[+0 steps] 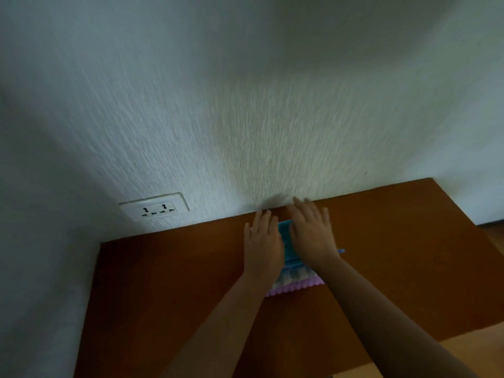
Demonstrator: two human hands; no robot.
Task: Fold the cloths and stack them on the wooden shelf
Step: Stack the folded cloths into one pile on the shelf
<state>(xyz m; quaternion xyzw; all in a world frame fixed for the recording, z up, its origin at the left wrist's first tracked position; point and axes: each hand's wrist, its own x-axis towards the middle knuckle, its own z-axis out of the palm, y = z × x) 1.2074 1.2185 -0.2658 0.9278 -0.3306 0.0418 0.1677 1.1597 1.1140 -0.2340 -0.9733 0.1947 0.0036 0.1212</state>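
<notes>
A small stack of folded cloths lies on the brown wooden shelf close to the wall. A teal cloth is on top, and beneath it a white and lilac textured cloth sticks out toward me. My left hand lies flat on the left part of the stack with straight fingers. Over the right part, my right hand is spread flat, fingers pointing at the wall. Both hands cover most of the teal cloth.
A white textured wall rises right behind the shelf, with a double power socket at the left just above shelf level. The shelf's right edge drops to a lighter wooden floor. Bare shelf surface extends left and right of the stack.
</notes>
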